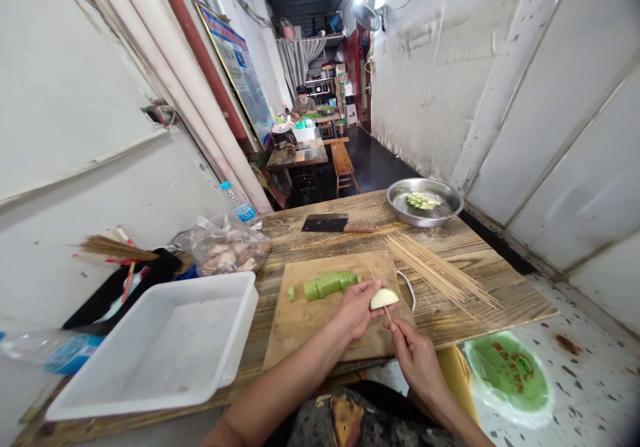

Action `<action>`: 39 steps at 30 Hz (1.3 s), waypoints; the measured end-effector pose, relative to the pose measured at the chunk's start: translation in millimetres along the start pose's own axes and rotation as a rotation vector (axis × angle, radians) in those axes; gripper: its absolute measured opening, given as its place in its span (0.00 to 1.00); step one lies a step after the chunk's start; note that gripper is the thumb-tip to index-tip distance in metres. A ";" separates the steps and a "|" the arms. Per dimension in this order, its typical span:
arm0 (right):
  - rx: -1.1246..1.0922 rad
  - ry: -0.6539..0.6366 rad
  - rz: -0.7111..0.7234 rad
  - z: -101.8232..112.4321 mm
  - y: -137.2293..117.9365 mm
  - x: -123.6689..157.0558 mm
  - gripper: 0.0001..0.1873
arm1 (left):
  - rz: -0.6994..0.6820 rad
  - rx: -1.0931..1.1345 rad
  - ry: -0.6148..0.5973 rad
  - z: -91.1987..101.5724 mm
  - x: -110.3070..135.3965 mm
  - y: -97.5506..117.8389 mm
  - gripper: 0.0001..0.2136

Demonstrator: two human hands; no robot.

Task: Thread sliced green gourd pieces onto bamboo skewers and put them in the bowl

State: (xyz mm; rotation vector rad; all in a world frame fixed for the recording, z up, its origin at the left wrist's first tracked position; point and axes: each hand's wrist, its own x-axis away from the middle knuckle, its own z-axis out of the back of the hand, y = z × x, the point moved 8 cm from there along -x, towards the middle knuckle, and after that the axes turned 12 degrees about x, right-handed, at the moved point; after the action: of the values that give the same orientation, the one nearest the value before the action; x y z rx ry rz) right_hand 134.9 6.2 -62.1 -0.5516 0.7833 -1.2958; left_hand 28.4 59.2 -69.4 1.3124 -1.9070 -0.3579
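The left hand [357,307] is gripping a pale vegetable slice [384,298] between thumb and fingertips, holding it just above the near right corner of the wooden cutting board [305,327]. The right hand [415,357] is closing around the lower end of a thin bamboo skewer [387,312], and the skewer tip is touching the underside of the slice. Whether the tip is passing through the slice cannot be determined. A row of cut green vegetable pieces [330,284] is lying on the middle of the cutting board, just beyond the left hand. The cutting board is resting on the wooden tabletop [500,300]. A loose bundle of skewers [435,270] is lying fanned out on the tabletop to the right of the board. A cleaver [337,223] is lying flat beyond the board, and a metal bowl [420,220] holding a few green pieces is sitting at the far right corner. A white plastic tray [175,347] is sitting to the left of the board, with a clear bag of mushrooms [227,247] and a water bottle [240,204] behind it. A second person [303,100] is sitting at a far table down the corridor.
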 end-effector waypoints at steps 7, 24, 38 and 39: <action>0.008 0.086 0.044 4.0 -4.2 -1.4 0.18 | 0.005 0.100 0.019 -1.3 1.2 -4.3 0.06; 0.055 0.089 -0.124 28.6 44.0 4.2 0.22 | -0.660 -1.428 -0.161 12.9 -3.1 37.7 0.25; -0.019 0.042 -0.128 18.5 51.3 10.0 0.22 | -0.554 -1.505 -0.275 16.6 -34.9 58.4 0.25; -0.021 0.045 -0.122 19.1 49.7 9.5 0.22 | -0.531 -1.443 -0.277 16.5 -36.7 59.1 0.25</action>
State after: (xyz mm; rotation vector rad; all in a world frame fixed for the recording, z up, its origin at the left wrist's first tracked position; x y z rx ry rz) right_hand 181.7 5.9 -89.1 -0.5958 0.8112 -1.4179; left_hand -16.9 113.8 -60.1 0.6706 -0.8920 -1.8145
